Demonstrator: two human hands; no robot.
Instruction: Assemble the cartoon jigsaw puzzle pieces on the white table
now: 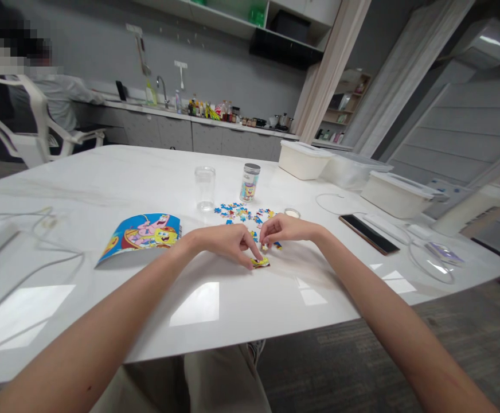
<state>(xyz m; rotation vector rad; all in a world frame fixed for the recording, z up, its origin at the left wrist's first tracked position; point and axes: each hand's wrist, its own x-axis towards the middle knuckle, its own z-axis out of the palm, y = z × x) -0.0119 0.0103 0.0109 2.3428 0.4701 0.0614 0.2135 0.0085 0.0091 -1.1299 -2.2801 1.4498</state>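
My left hand (230,242) rests on the table with thumb and index finger on a small yellow and red cluster of joined jigsaw pieces (261,263), holding it against the surface. Just beyond it, my right hand (288,228) pinches a single pale yellow jigsaw piece (264,248), back side partly showing. Another jigsaw piece (278,245) lies beside the right fingers. Past both hands, many loose blue and multicoloured jigsaw pieces (243,214) are spread out; some are hidden behind the hands. A curved picture sheet (144,232) with cartoon characters lies left of my left hand.
A clear jar (205,189) and a cartoon-labelled can (249,182) stand behind the pieces, a round lid (292,213) to their right. A black phone-like slab (369,234), cables and white bins (304,159) occupy the right side. A person (56,94) sits far left.
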